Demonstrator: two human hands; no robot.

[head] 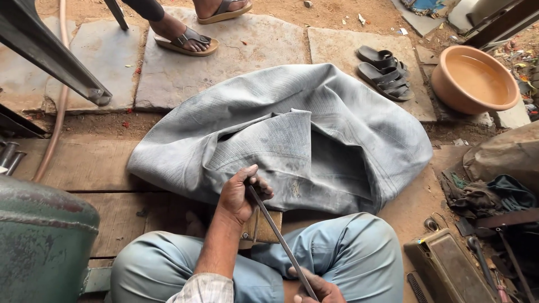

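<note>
Both grips were closed on a long metal file (pixel 281 238), left hand (pixel 240 193) at its upper end against the grey rubber tube (pixel 292 137), right hand (pixel 317 289) at lower centre.

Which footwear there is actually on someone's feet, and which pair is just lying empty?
The tan sandals at the top, on the stone slab, are on a person's feet. The dark grey pair lies empty beside the terracotta basin.
</note>
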